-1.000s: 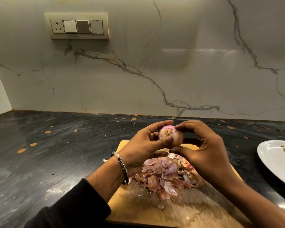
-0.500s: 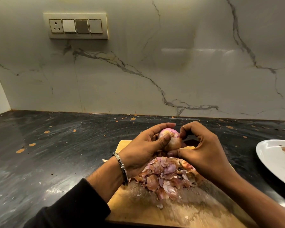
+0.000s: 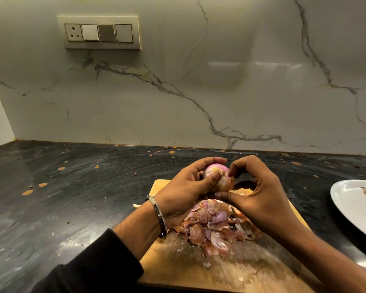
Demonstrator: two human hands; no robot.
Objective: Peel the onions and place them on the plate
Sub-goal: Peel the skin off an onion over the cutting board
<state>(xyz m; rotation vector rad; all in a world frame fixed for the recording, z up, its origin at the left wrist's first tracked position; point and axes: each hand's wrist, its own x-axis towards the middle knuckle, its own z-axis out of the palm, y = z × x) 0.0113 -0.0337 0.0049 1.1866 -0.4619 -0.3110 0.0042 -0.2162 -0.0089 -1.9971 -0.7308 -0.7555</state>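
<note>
- Left hand (image 3: pixel 184 193) cups a half-peeled onion (image 3: pixel 218 178) above the wooden cutting board (image 3: pixel 230 271), steadying it.
- Right hand (image 3: pixel 260 195) pinches loose skin at its top.
- Peelings (image 3: pixel 211 229) fall onto the board.
- Plate (image 3: pixel 351 208) waits right of the board on the counter (image 3: pixel 72 197).

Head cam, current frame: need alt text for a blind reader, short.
Two bare hands hold a partly peeled onion above a wooden cutting board: the left hand grips it while the right hand pinches its skin. Loose onion peels lie heaped on the board, and a white plate sits at the right edge of the dark counter.
</note>
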